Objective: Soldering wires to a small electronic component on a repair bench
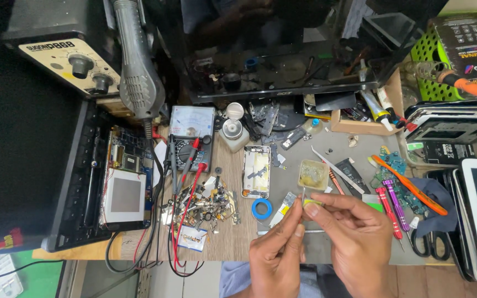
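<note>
Head view: my left hand [276,249] pinches thin tweezers [303,194] and my right hand [354,234] grips a small yellowish part [312,203], both above the tabletop [233,237]. Around them lie a blue tape ring [261,209], phone frame [256,171], multimeter [191,135] and screwdrivers [393,207].

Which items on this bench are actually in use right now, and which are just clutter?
In use:
left hand
right hand
small yellowish part pinched between both
thin tool over it
square flux tub just beyond

Lying about:
multimeter
blue tape roll
open phone shell
screwdrivers
orange toothbrush
</note>
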